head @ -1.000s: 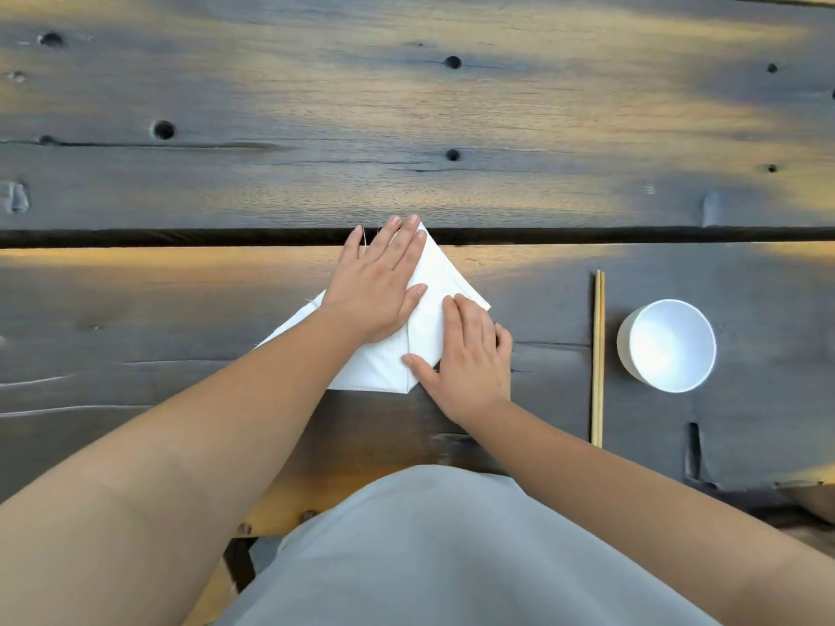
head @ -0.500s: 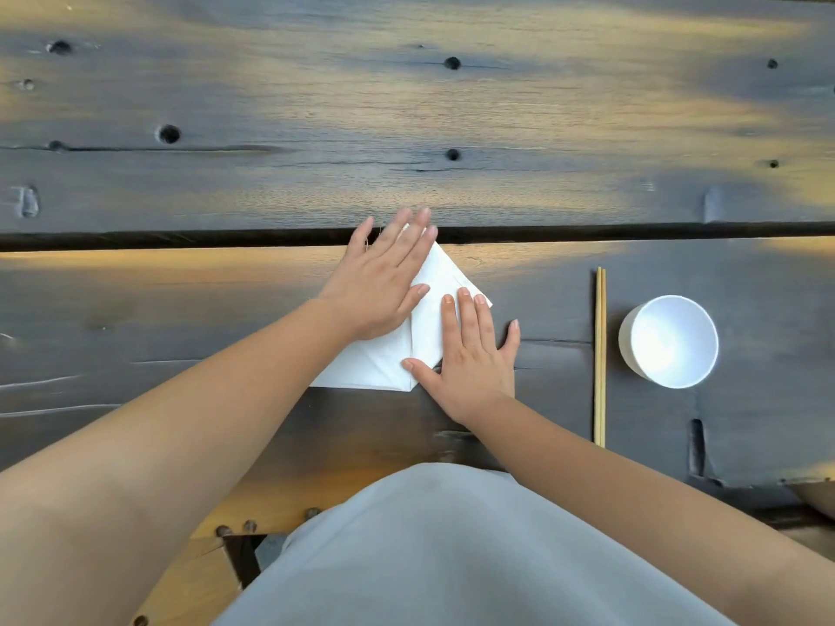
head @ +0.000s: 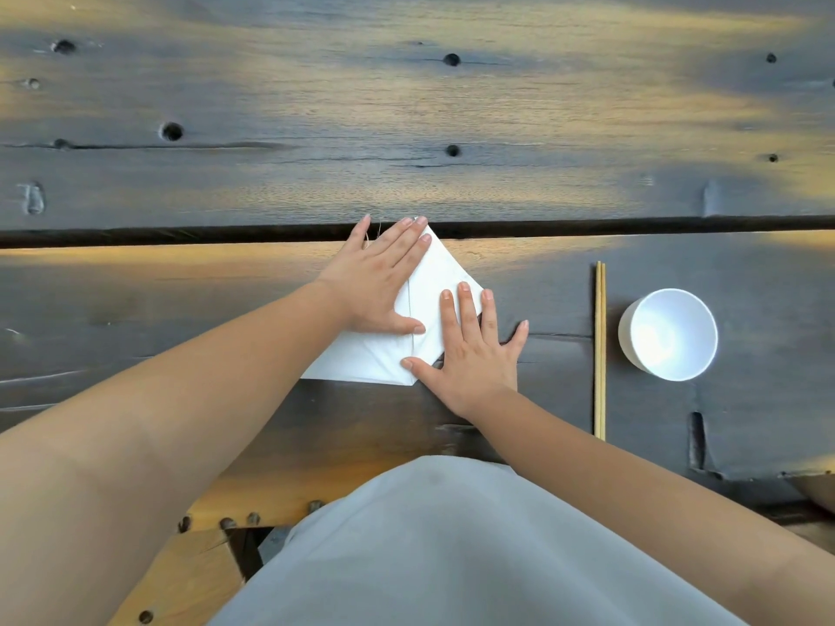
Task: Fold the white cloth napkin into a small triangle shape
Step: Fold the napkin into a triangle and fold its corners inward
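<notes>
The white cloth napkin [head: 433, 286] lies folded on the dark wooden table, its tip pointing away from me at the gap between two planks. A crease runs down its middle. My left hand [head: 384, 282] lies flat on its left half, fingers together, reaching the tip. My right hand [head: 470, 350] presses flat on the right flap, fingers spread, with the thumb at the near corner and the little finger on the bare wood. Neither hand grips anything. The napkin's left part is hidden under my left hand and forearm.
A pair of wooden chopsticks [head: 599, 350] lies lengthwise to the right of my right hand. A white bowl [head: 668, 334] stands further right. A dark gap [head: 180, 237] runs across the table [head: 316, 128] between planks. The table's near edge is by my lap.
My right hand has slid outward to the right over the flap and spread its fingers. My left hand has stayed flat on the left half.
</notes>
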